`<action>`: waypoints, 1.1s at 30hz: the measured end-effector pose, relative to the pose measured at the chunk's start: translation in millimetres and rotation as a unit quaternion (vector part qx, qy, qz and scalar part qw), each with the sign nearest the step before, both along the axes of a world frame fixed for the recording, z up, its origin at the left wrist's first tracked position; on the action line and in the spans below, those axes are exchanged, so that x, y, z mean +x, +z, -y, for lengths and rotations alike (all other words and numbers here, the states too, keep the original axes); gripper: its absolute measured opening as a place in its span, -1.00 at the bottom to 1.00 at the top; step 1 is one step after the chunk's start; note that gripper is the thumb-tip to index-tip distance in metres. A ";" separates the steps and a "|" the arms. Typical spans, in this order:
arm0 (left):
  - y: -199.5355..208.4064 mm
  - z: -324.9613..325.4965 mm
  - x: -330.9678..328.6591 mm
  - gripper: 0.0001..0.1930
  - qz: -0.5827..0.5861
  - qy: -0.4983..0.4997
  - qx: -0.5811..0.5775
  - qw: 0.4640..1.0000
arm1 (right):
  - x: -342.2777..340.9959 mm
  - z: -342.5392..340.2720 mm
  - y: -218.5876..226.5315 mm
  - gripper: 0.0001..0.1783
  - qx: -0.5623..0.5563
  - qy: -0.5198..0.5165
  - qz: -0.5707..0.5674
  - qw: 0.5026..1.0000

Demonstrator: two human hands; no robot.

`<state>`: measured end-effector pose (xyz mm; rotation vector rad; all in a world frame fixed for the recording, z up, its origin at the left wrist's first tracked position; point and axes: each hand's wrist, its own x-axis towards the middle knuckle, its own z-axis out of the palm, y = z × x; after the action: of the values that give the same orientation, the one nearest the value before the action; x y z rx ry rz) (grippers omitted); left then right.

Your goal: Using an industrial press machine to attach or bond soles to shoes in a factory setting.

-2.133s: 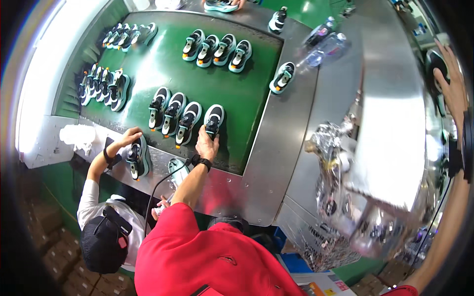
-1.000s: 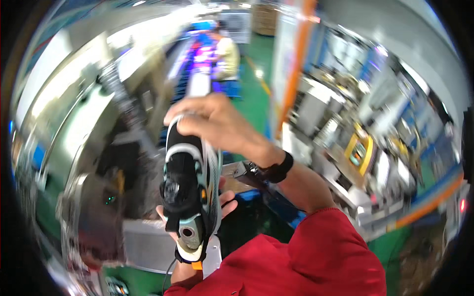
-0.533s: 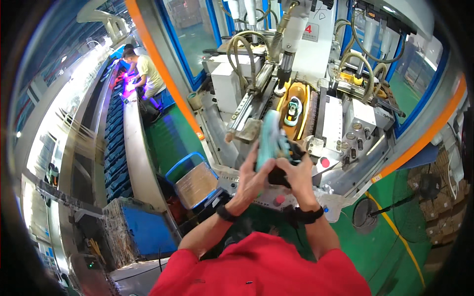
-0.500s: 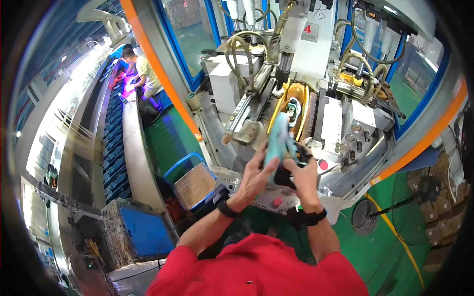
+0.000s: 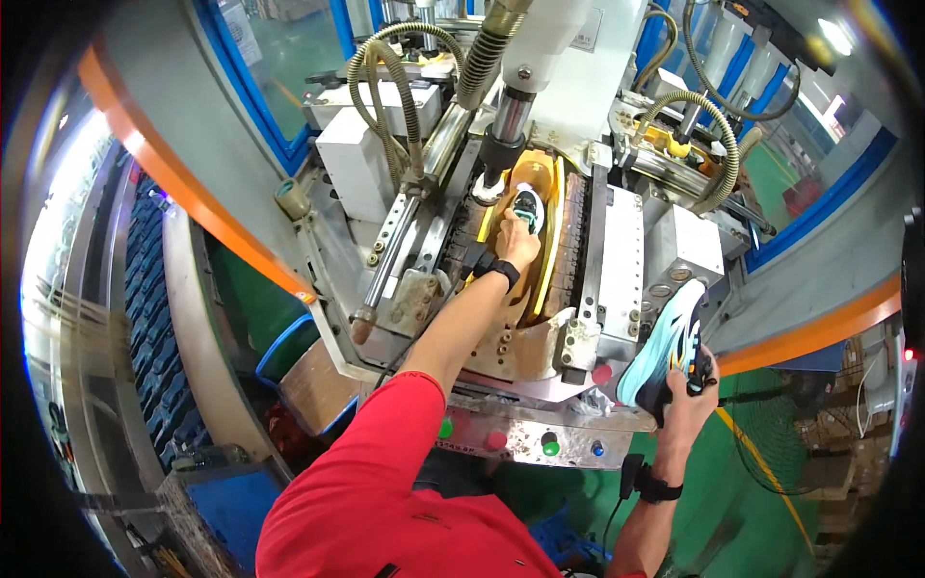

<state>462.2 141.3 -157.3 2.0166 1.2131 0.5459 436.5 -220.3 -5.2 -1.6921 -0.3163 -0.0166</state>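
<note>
Turquoise-soled shoe (image 5: 660, 347) extends up and leftward from right grip (image 5: 686, 397), which pinches its dark upper. Second shoe (image 5: 527, 200) lies in yellow cradle (image 5: 532, 166), left grip (image 5: 518, 241) touching its near end; whether pinching, cannot tell.

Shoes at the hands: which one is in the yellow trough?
The farther shoe, at the left hand, lies in the yellow trough. The nearer shoe is gripped in the right hand, outside the trough, to its right.
</note>
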 end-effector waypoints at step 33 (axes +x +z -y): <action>115.4 268.6 -507.7 -0.68 0.109 0.312 -0.066 0.941 | -218.2 -167.3 -131.2 -0.88 -0.094 0.492 0.302 0.811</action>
<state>-45.5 -127.4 -41.9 1.3887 1.6944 0.9329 218.2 -53.0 -136.4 -1.4926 -1.6977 0.2567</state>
